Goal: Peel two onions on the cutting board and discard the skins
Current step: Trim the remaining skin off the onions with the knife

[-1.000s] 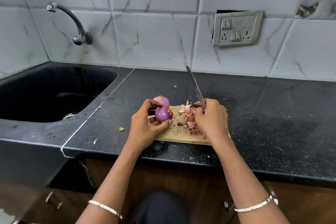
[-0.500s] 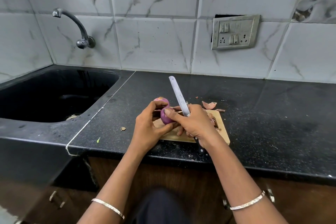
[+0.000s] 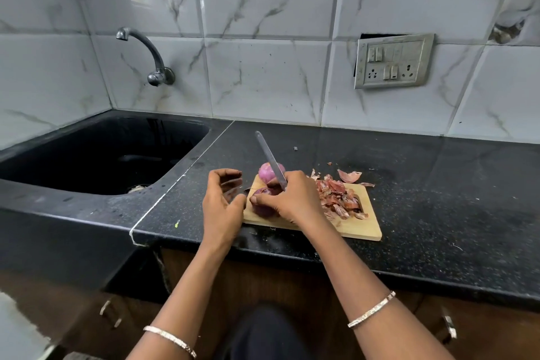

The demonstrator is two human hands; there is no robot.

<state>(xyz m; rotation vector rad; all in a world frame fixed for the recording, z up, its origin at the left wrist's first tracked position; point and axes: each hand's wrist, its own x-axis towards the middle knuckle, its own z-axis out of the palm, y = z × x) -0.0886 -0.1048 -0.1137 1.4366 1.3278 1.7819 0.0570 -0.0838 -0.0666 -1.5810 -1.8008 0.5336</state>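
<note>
1. Fingers of left hand (image 3: 223, 207) curl loosely, empty, just beside near onion (image 3: 263, 210).
2. Right hand (image 3: 295, 202) grips knife (image 3: 270, 155), fingertips (image 3: 257, 199) on that onion at board's (image 3: 365, 228) left edge.
3. Far onion (image 3: 267, 174) behind; skins (image 3: 336, 199) heaped right.

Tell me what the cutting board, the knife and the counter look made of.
Cutting board: pale, matte wood or bamboo, judging by its tan face. Knife: blade looks like steel, grey with a dull sheen; handle hidden. Counter: polished black stone, probably granite, speckled and reflective.

Pale matt wooden cutting board (image 3: 368, 230) on glossy speckled black stone counter (image 3: 438, 184)
</note>
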